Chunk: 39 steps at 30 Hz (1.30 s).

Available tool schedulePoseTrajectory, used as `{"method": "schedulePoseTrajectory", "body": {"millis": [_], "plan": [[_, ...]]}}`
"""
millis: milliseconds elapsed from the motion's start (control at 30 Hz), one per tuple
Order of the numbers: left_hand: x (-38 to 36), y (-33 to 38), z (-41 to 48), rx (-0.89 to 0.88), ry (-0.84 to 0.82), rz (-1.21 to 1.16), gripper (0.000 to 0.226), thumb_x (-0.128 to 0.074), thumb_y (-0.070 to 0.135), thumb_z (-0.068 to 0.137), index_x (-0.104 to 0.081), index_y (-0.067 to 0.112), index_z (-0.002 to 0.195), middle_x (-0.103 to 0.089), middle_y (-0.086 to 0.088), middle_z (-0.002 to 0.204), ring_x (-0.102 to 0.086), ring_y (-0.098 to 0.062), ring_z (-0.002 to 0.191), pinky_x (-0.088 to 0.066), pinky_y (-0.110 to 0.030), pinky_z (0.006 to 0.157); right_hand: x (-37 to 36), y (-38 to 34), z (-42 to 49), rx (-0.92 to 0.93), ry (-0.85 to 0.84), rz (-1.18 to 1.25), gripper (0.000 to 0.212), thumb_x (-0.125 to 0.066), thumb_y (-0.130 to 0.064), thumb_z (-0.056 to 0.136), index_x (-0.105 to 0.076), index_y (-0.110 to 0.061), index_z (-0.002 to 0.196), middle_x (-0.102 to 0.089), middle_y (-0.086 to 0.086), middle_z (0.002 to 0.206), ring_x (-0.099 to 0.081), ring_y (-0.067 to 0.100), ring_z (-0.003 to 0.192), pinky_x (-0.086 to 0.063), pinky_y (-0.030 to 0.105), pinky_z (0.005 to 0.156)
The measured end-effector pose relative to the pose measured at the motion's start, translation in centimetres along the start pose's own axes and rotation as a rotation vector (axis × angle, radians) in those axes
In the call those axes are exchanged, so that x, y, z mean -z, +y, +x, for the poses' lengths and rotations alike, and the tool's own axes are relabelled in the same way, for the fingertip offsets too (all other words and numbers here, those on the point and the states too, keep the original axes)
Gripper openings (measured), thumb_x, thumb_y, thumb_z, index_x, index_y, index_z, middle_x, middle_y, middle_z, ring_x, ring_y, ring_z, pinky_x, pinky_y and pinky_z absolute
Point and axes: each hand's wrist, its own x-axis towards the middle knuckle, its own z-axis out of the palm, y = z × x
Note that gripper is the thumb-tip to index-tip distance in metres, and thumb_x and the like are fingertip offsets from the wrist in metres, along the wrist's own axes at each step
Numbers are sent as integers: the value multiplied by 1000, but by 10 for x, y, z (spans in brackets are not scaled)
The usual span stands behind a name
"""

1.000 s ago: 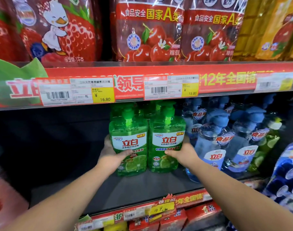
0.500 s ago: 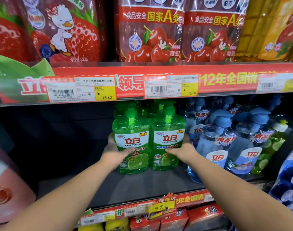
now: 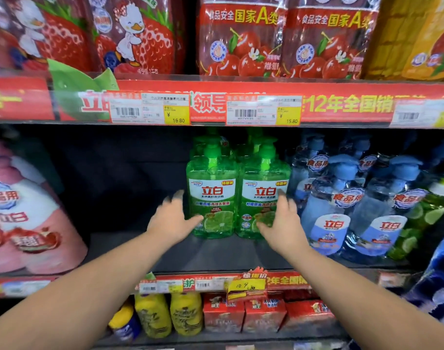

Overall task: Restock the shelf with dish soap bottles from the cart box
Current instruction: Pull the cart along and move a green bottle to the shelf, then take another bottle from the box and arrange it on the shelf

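Flanking left green dish soap bottle (image 3: 212, 198) and right green dish soap bottle (image 3: 264, 198), upright, side by side on shelf (image 3: 216, 256): left hand (image 3: 170, 221), right hand (image 3: 284, 221), fingers spread, holding nothing. Likely full, heavy, stiff, slick; grip body sides, not pump.

dark shelf (image 3: 145, 251), green bottles (image 3: 237, 195), blue bottles (image 3: 347, 205)
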Motion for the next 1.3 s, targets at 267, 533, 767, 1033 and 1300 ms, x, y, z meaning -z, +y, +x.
{"method": "schedulePoseTrajectory", "body": {"millis": [267,533,767,1033,1300], "plan": [[7,-29,-50,-227,-111,613,74,-49,59,84,-24,22,143,-29,-4,149,-24,-28,138,-24,-45,110,-27,-38,-36,319,-305,-421,73,-53,-42,89,-15,-24,148,-10,1,159,-4,30,147,-8,54,116],[65,-124,-133,-56,-90,551,70,-50,60,81,-35,18,136,-40,-7,140,-35,-29,130,-29,-43,106,-87,-131,-82,497,-426,-445,69,-53,-45,88,-23,-24,146,-23,-1,155,-14,27,145,-17,50,115],[168,-269,-281,255,-5,582,71,-51,58,81,-32,20,138,-42,-5,139,-36,-26,130,-33,-41,104,-172,-280,-212,811,-551,-412,63,-54,-44,86,-31,-26,141,-36,0,147,-29,24,137,-27,43,109],[261,-393,-462,559,17,610,67,-49,59,82,-35,19,133,-43,-9,135,-36,-30,127,-32,-44,103,-247,-411,-386,1084,-707,-312,59,-54,-45,86,-35,-28,139,-42,-1,143,-33,22,135,-27,45,108],[298,-465,-550,782,72,531,70,-52,57,82,-31,22,139,-39,-5,143,-33,-26,133,-30,-42,109,-291,-495,-474,1243,-823,-306,61,-53,-44,87,-31,-26,142,-38,-1,147,-28,25,139,-20,53,112]]}}
